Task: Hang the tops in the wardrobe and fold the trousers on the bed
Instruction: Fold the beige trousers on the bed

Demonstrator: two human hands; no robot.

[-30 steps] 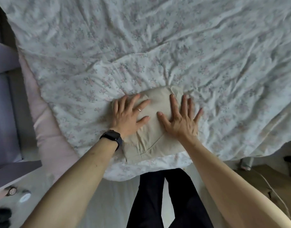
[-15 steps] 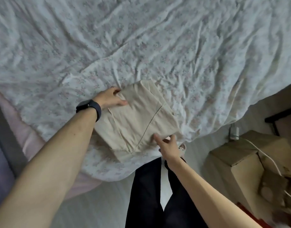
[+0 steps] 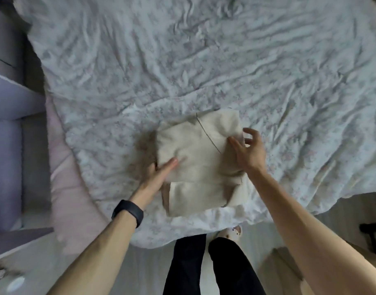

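A folded bundle of beige trousers (image 3: 195, 158) lies near the front edge of the bed with its floral duvet (image 3: 182, 60). My left hand (image 3: 159, 170) grips the bundle's left edge, thumb on top and fingers tucked out of sight beneath the cloth. At the bundle's right edge, my right hand (image 3: 247, 149) has its thumb on top of the cloth and its fingers curled round the side. No tops and no wardrobe are in view.
A pink mattress edge (image 3: 63, 188) shows left of the duvet, with grey furniture (image 3: 6, 145) beyond it. A cardboard box (image 3: 285, 271) stands on the floor at the lower right. My dark-trousered legs (image 3: 204, 267) stand against the bed's front edge.
Both hands lay flat pressing on the folded trousers, then took hold of the bundle's edges. The bundle has turned and shifted on the duvet.
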